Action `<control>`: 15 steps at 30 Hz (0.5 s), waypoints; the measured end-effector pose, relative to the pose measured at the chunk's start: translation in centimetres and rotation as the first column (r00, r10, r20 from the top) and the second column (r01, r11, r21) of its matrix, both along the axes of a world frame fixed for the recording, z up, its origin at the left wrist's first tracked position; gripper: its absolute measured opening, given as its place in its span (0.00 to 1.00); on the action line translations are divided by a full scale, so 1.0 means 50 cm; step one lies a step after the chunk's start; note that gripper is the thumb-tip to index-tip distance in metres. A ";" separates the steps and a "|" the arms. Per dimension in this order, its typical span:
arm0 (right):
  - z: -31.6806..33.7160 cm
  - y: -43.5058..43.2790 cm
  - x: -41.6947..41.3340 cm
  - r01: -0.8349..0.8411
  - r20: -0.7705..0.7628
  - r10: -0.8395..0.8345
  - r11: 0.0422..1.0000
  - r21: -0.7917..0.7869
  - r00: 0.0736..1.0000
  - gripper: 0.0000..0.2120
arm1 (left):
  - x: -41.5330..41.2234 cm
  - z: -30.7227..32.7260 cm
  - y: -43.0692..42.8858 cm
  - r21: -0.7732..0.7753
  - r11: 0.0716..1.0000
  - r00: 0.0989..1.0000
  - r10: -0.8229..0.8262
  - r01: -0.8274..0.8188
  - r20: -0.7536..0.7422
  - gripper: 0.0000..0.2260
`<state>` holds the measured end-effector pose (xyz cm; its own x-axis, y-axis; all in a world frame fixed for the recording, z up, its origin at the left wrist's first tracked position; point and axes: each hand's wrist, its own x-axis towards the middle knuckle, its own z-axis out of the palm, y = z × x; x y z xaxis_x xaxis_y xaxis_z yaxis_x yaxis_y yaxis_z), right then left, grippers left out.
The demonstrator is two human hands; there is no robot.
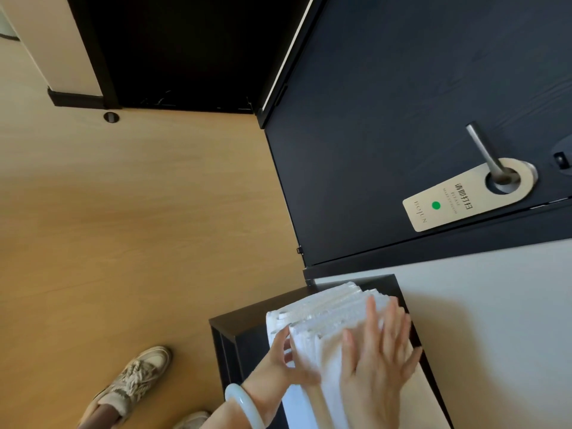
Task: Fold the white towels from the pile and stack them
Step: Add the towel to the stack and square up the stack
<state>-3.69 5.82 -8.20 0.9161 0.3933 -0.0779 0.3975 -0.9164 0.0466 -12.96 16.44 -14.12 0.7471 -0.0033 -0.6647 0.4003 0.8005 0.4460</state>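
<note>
Towels [325,314] stacked on dark worktop [244,320]: your right grip [380,363] flat, fingers spread, on top; left grip [288,360] clasps their edge.

Two hands [291,360] [380,363], two shoes [139,376] [193,421], one towel stack [325,311], one bangle [244,404], one door hanger [448,202]

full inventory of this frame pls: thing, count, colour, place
towels: one stack, white, on the cabinet
cabinet: 1, dark brown, against the wall
wall: 1, white, right
door: 1, near-black, upper right
handle: 1, silver, on the door
tag: 1, beige with green dot, hung on the handle
floor: 1, tan wood, left
floor fitting: 1, dark, round, upper left
shoes: 2, beige, lower left
bracelet: 1, pale, left wrist
left hand: at the stack's side, blurred
right hand: flat on the stack
</note>
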 end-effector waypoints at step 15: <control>-0.030 -0.045 0.007 0.237 0.083 -0.272 0.925 0.297 0.959 0.40 | 0.157 0.033 0.005 0.683 0.480 0.718 -0.689 0.551 -0.095 0.25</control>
